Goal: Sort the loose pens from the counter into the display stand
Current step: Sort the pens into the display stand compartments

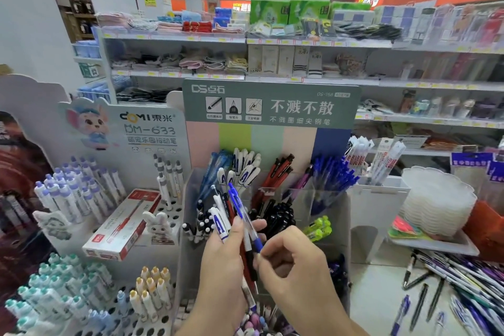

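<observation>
Blue pen (240,209): centre of the head view, slanting up-left, its lower end pinched by the right hand (293,264) between thumb and forefinger.
Left hand (223,267): lower centre, fingers curled round a bunch of pens (226,219) fanned upward, white, red and black among them.
Display stand (270,106): centre, green header, clear compartments holding blue, white, red and black pens just behind the hands.
Loose pens (450,286): lower right, heaped on the white counter (376,292).
Red box (124,224): left of centre, lying on a neighbouring white rack (152,324) with round holes.
</observation>
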